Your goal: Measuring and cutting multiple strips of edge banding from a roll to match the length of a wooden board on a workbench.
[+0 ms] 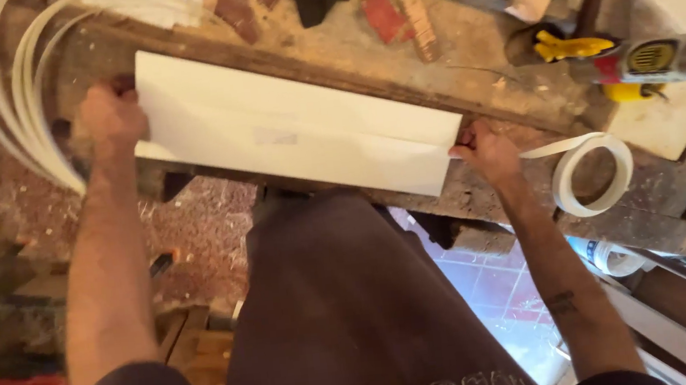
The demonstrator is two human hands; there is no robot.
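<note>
A long white rectangular panel (293,125) lies along the near edge of a worn wooden workbench (482,59). My left hand (110,115) grips the panel's left end, fingers curled over it. My right hand (483,151) holds the panel's right end, thumb on the corner. The panel tilts slightly, its right end nearer to me.
A roll of white edge tape (591,171) lies right of my right hand. Loops of white edging strip (15,100) hang at the bench's left end. A yellow and grey power tool (643,59) and small wood blocks (396,13) sit farther back. Sawdust covers the floor.
</note>
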